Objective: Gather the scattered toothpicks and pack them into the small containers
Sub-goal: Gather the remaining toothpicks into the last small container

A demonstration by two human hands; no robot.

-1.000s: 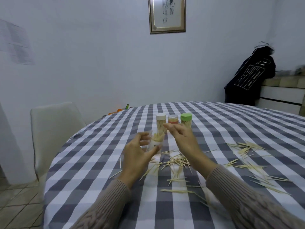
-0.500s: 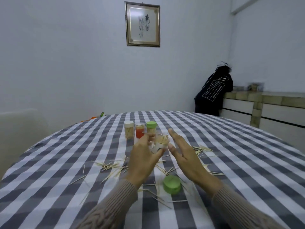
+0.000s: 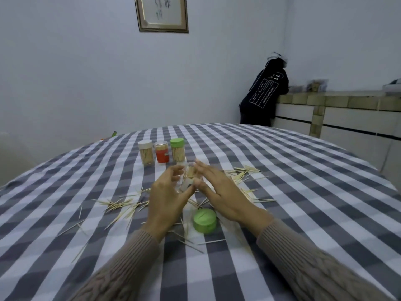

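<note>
My left hand [image 3: 167, 198] grips the light, slick clear container [image 3: 187, 180] by its sides while my right hand [image 3: 219, 192], fingers straight, steadies its brittle toothpicks [image 3: 191, 171].

Readable: "11" in white on back of black jacket [image 3: 265, 94] by counter; smaller print beside it too small to read. Framed calligraphy [image 3: 161, 13] on wall: strokes blurred, illegible.

Green lid [image 3: 204, 220] nr wrists, 3 jars [image 3: 162, 152] ahead, table edges [image 3: 303, 181] open
</note>
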